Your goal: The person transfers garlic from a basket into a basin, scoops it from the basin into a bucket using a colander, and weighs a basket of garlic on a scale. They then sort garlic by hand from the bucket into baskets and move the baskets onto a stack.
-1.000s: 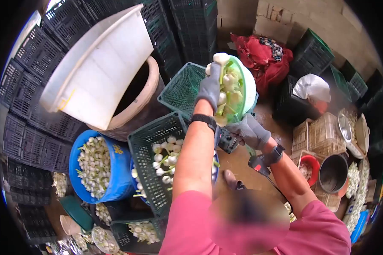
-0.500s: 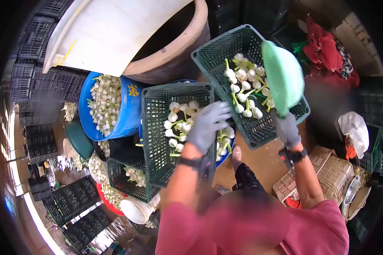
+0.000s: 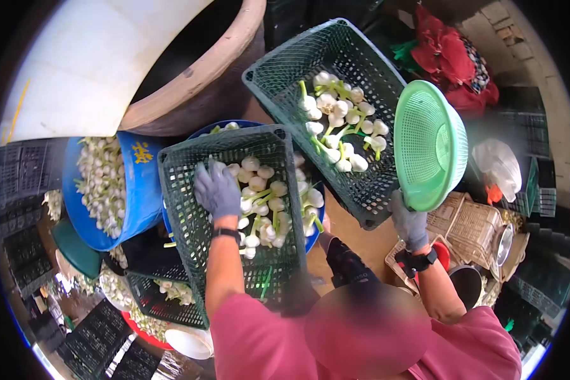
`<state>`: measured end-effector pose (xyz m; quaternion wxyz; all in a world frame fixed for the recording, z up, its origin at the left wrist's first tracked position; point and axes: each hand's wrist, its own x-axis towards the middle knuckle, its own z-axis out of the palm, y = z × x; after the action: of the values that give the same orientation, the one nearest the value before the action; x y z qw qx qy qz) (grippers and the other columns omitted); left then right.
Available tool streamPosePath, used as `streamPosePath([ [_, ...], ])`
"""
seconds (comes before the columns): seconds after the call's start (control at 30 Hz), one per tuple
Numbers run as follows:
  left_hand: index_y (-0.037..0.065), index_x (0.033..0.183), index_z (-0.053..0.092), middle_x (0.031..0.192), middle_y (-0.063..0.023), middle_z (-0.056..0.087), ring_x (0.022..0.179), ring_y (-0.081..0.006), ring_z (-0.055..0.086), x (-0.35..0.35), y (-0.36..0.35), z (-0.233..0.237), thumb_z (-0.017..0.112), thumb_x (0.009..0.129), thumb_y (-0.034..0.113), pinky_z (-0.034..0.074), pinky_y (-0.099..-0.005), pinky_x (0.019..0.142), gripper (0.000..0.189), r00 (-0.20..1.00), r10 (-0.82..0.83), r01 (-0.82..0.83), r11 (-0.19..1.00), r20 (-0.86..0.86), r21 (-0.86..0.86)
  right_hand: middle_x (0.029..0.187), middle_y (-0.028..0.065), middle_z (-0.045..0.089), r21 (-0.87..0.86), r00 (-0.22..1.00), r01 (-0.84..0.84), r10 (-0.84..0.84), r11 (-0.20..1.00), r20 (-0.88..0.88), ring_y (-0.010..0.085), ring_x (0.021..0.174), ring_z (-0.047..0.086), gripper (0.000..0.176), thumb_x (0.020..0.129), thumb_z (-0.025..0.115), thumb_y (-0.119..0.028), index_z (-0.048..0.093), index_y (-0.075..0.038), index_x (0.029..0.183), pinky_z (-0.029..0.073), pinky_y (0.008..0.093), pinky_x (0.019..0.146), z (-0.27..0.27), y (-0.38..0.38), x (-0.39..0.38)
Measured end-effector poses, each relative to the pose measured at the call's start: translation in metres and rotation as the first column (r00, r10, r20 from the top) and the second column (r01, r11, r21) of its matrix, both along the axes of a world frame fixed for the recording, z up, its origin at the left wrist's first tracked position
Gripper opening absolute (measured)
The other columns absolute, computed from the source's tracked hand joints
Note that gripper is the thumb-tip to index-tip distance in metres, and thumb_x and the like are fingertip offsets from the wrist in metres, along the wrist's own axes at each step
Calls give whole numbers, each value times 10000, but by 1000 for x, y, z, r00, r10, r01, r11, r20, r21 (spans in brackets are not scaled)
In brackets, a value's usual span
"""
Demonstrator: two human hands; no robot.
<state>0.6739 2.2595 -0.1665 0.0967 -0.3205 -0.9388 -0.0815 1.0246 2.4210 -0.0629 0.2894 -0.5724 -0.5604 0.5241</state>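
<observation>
My gloved left hand (image 3: 217, 190) is inside the left dark green crate (image 3: 277, 132), fingers spread, at the left side of a pile of garlic bulbs (image 3: 258, 196) with short green stems. In my gloved right hand (image 3: 409, 221) is the rim of a light green colander (image 3: 427, 145), tilted on its side with its hollow facing left; no garlic shows in it. Left of the colander, a second green crate (image 3: 269, 95) stands at a slant with more garlic (image 3: 339, 120) in its middle.
A blue tub (image 3: 139, 190) full of garlic stands at the left. Behind it are a large brown-rimmed vat (image 3: 190, 85) and a white panel (image 3: 95, 63). More garlic (image 3: 311, 199) shows beside the left crate. Beige baskets (image 3: 472, 228) sit at the right, red net sacks (image 3: 437, 50) at the upper right.
My left hand has moved leftward across the garlic in the left crate. The colander has turned, so its inside now shows. The whole view has shifted.
</observation>
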Motion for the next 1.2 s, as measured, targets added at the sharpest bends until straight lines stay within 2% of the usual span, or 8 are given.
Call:
streamPosePath([
  [0.13,109,1159,593,1179,-113,540,1100,-320,508,39,-39,-5,618,860,252,427,-451,900,331,969,-216,237,946,-117,220,665,0,579,0,997,44,-44,999,-57,106,569,552,40,840,618,-30,593,-47,813,426,244,503,-6,1,-1],
  [0.17,102,1129,608,1158,-117,563,1084,-303,522,37,-47,-10,605,850,214,430,-433,893,301,943,-329,321,939,47,125,666,0,580,13,996,64,-63,998,-61,107,566,553,39,840,617,-27,593,-49,819,424,242,501,-4,-1,-5],
  [0.23,90,1141,601,1179,-123,560,1054,-296,542,19,-39,-17,582,851,193,441,-424,871,308,940,-334,335,942,-66,7,675,1,585,-2,997,62,-62,998,-40,106,568,556,38,841,618,-21,594,-50,836,421,237,498,0,-1,-8],
  [0.4,46,1292,460,1278,-200,499,935,-367,647,-17,-6,-34,474,899,149,530,-466,768,407,917,-69,191,941,393,-278,699,3,597,-91,998,62,-64,994,-25,102,591,569,54,844,620,-14,602,-49,882,423,229,503,0,-1,0],
  [0.73,153,1271,479,1238,-150,476,940,-348,660,-31,1,-33,489,893,92,567,-452,708,383,957,-54,234,720,284,-653,672,-5,574,7,998,-52,52,999,22,70,530,509,75,873,650,-126,593,-80,889,383,214,453,-2,0,2],
  [0.87,161,1232,481,1227,-171,500,893,-375,662,-48,-17,-69,501,876,145,546,-492,686,357,919,-64,287,787,390,-546,668,-5,578,3,1000,-13,13,1000,-9,63,501,491,71,876,654,-139,613,-82,890,363,213,431,-9,-5,6],
  [1.07,159,1311,454,1132,-175,503,813,-360,648,-18,-32,-4,539,900,410,526,-475,672,489,883,-220,411,790,415,-455,659,-1,575,18,999,-6,5,1000,50,59,478,463,96,885,652,-164,608,-79,873,349,215,421,-6,-4,5],
  [1.2,89,1174,533,1096,-151,526,928,-361,600,22,-70,16,641,881,332,517,-459,714,396,899,-256,238,967,356,93,639,2,569,-34,997,22,-20,999,76,56,461,453,122,888,649,-178,593,-83,838,339,207,413,-1,-2,-1],
])
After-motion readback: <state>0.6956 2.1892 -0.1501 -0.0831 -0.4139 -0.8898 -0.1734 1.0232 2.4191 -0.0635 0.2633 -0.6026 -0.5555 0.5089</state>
